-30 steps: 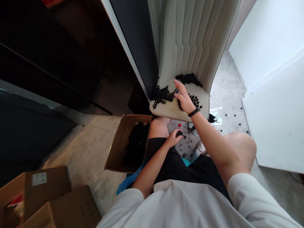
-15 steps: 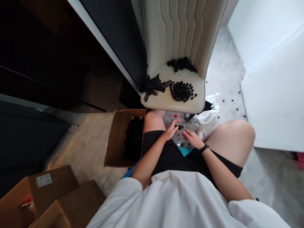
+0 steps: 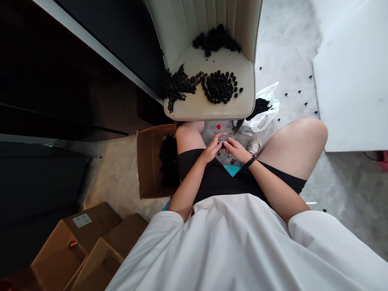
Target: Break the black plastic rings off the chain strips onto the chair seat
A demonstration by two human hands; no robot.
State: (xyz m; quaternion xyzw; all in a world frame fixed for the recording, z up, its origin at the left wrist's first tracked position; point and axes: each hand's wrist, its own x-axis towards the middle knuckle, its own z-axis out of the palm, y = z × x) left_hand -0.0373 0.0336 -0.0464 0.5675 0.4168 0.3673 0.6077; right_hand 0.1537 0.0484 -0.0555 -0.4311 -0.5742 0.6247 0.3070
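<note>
Between my knees, my left hand (image 3: 214,149) and my right hand (image 3: 237,148) meet at the fingertips around a small black part (image 3: 223,144). Most of that part is hidden by the fingers. The left index finger stretches out past it, while the left thumb and lower fingers are closed on it. The right thumb and fingers pinch at its other side. On the chair (image 3: 188,109) in front of me lies a cluster of small round black pieces (image 3: 220,87). Beside it is a tangle of black lattice-like strips (image 3: 180,85), and a black heap (image 3: 216,39) sits farther back.
A cardboard box (image 3: 148,161) with black material (image 3: 169,161) stands by my left leg. A white plastic bag (image 3: 263,121) holding black pieces sits right of the chair. Small black bits and a red disc (image 3: 218,127) lie on the floor. More cardboard boxes (image 3: 97,226) are at lower left.
My hands were apart, with the black part in the left one. The right hand has come in to meet it. The camera view has shifted, moving the chair up and left in the picture.
</note>
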